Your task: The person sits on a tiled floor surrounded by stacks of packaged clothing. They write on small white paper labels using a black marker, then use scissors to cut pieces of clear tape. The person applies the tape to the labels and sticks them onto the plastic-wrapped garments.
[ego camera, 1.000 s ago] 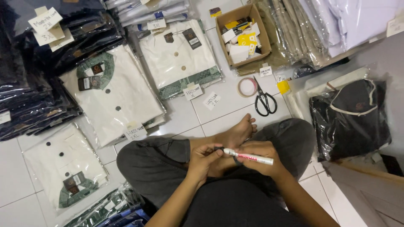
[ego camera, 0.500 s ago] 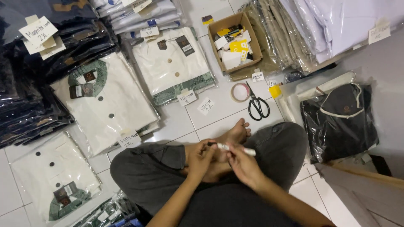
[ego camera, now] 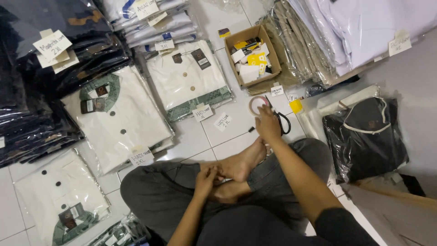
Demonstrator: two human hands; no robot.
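Observation:
I sit cross-legged on a white tiled floor in dark trousers, feet bare. My right hand is stretched forward to the floor, its fingers down beside a roll of clear tape and over the handles of black scissors. Its fingers hide whatever may be under them. My left hand rests with curled fingers against my foot in my lap. The white marker from the earlier frames is not visible.
Bagged white shirts lie to the left with paper size labels. Dark bagged garments are stacked far left. An open cardboard box of tags sits ahead, and a black bag in plastic on the right.
Both hands held a white marker in my lap. My right hand has since reached forward to the tape and scissors, the marker is out of sight, and my left hand stays by my foot.

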